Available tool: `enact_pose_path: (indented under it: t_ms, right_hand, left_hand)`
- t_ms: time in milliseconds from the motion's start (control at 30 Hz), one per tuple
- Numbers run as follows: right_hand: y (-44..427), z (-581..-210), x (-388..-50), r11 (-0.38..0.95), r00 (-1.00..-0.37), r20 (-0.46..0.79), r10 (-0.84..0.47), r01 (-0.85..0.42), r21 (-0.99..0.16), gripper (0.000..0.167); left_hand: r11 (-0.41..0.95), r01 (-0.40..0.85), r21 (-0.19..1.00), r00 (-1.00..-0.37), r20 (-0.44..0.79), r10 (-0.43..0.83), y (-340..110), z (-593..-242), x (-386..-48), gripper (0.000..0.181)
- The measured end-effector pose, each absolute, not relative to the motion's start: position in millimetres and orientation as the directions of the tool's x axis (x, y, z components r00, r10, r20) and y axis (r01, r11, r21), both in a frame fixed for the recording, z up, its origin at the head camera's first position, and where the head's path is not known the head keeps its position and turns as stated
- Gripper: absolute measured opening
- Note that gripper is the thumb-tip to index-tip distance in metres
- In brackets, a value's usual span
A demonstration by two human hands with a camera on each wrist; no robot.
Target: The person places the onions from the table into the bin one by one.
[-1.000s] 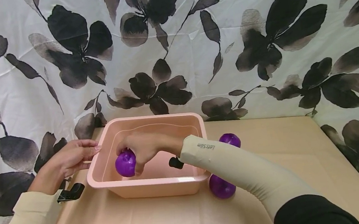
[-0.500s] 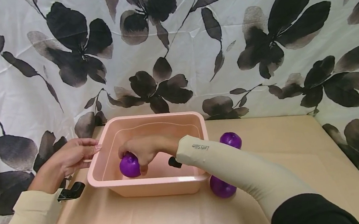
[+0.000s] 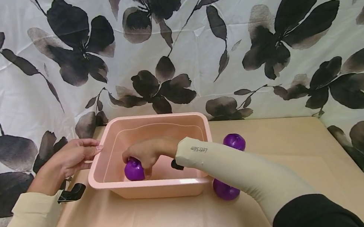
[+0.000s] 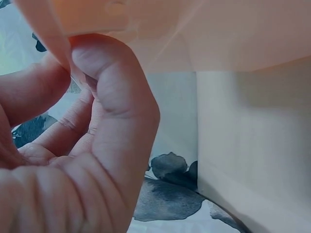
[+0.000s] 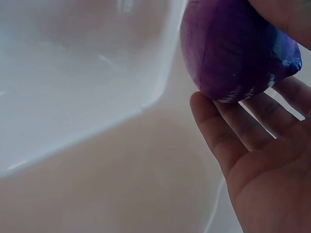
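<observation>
A pink rectangular tub [image 3: 163, 183] stands on the table. Inside it, toward the left, my right hand [image 3: 149, 152] reaches down and grips a purple ball [image 3: 133, 170]. The right wrist view has the ball [image 5: 233, 53] between the thumb and the fingers of the right hand [image 5: 262, 145]. My left hand [image 3: 72, 158] pinches the tub's left rim between thumb and fingers; in the left wrist view that hand [image 4: 97, 111] is at the pink wall [image 4: 175, 34]. The ball's underside is hidden in the head view.
Two more purple balls lie to the right of the tub, one farther back [image 3: 234, 142] and one nearer [image 3: 226, 189], both partly behind the right sleeve. A tan cover lies over the table [image 3: 294, 153]. Behind it hangs a white cloth with dark flowers [image 3: 196, 63].
My right hand has moved slightly to the right inside the tub, carrying the purple ball with it. The left hand keeps its hold on the rim.
</observation>
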State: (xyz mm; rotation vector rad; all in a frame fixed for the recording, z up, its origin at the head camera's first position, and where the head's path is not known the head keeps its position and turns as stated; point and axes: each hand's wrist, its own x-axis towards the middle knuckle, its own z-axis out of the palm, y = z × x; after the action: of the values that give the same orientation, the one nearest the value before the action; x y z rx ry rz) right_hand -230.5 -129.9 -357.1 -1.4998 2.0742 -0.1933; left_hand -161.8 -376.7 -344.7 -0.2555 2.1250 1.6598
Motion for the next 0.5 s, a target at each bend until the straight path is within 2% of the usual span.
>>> enact_pose_path:
  t_ms: [500]
  right_hand:
    - [-133.1, -370.3, -227.9, 0.387, -0.226, -0.426, -0.876, -0.856, -0.342, 0.066]
  left_hand:
    - [0.283, -0.395, 0.874, -0.892, -0.438, 0.108, -376.7, -345.3, -162.5, 0.022]
